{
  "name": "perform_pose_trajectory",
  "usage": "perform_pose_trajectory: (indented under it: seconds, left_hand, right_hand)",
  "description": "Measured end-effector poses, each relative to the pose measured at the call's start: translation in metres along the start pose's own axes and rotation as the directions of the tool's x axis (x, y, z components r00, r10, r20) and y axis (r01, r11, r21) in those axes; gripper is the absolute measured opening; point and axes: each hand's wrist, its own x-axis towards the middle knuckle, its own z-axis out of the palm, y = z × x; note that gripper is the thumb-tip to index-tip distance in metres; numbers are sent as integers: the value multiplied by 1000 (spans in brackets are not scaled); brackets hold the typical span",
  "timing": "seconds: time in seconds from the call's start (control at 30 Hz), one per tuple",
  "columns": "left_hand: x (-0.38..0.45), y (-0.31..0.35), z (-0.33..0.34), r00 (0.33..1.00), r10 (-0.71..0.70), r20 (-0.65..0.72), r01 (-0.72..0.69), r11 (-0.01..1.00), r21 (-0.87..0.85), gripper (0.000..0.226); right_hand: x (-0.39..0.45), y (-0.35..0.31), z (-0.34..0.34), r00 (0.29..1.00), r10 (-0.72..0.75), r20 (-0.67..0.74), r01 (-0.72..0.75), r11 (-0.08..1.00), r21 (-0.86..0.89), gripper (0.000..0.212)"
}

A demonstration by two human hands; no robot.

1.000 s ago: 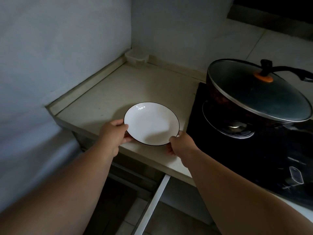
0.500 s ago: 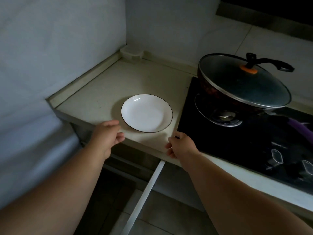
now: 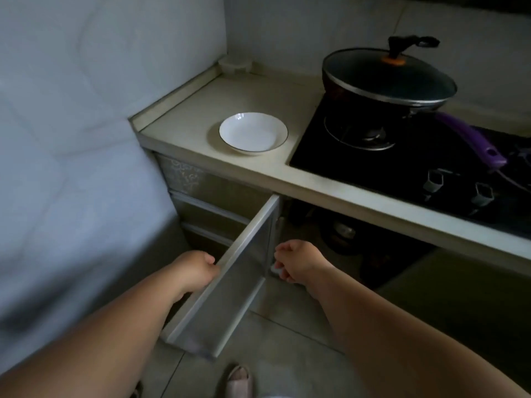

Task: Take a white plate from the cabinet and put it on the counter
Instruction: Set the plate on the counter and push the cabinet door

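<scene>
The white plate [image 3: 253, 133], round with a thin dark rim, lies flat on the beige counter [image 3: 184, 110] left of the stove, with nothing touching it. Both my hands are down below the counter at the open cabinet door [image 3: 230, 297]. My left hand [image 3: 195, 270] rests against the door's top edge on its left side, and its fingers are hidden behind the edge. My right hand [image 3: 298, 264] hovers to the right of the door with loosely curled fingers near a small white spot. What that spot is cannot be made out.
A black stove top [image 3: 402, 165] carries a lidded dark pan [image 3: 388, 79] with a purple handle [image 3: 471, 139]. The dark cabinet interior [image 3: 359, 242] holds dim cookware. Drawer fronts [image 3: 201, 196] sit under the plate. A wall closes off the left. A slipper [image 3: 238, 382] is on the floor.
Both hands left the plate on the counter and dropped to the open cabinet door. The view pulled back and tilted down.
</scene>
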Motion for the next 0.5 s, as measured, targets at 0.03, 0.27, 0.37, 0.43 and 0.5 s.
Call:
perform_pose_trajectory:
  seconds: [0.03,0.27,0.37,0.43,0.5]
  left_hand:
    - [-9,-4,7,1000,-2,11,1,988,152,26]
    - [-34,-7,35,1000,1,16,-10,813,582,30]
    - [-42,6,58,987,-58,150,22,973,230,18]
    - [-48,15,78,968,-43,248,42,999,12,20]
    - [-48,24,98,941,-27,337,67,992,-108,28]
  right_hand:
    - [-9,12,7,1000,1,19,0,1000,-29,11]
    - [-46,52,30,996,-39,76,59,958,-281,17]
    - [-48,54,37,998,-1,57,14,972,-233,18]
    - [-50,58,41,999,12,34,0,939,-344,40]
    - [-53,62,39,998,-7,-61,-21,896,-445,39]
